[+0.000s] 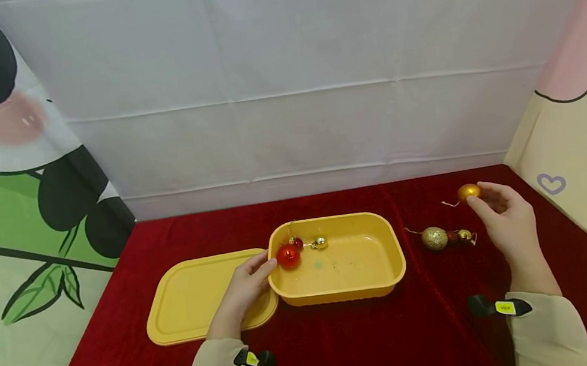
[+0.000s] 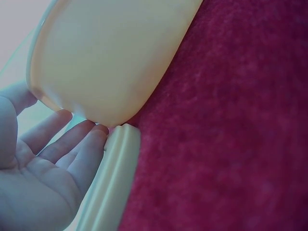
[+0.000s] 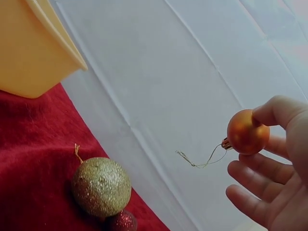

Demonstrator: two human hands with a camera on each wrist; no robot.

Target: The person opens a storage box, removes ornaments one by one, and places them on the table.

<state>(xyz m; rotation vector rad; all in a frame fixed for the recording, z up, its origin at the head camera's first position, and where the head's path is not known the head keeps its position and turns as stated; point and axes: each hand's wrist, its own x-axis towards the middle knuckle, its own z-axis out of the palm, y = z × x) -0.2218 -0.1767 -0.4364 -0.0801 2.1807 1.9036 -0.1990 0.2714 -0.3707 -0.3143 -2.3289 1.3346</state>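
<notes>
Covering the table [image 1: 377, 342]: red velvet cloth; white sheet behind, cartoon panels either side; no legible writing; right hand [image 1: 510, 224] pinches a small matte orange-gold bauble [image 1: 469, 192] with thin cord, raised above the cloth; left hand [image 1: 243, 288], fingers straight, rests against the yellow tub [image 1: 390, 271] beside its lid [image 1: 187, 301].

No legible text, brand or number in any view; the small yellow tags [image 1: 505, 307] on the wrist-worn clips carry dark marks too small to read. The only sign is a purple heart outline [image 1: 551, 182] on the cream backdrop panel at the right.
</notes>
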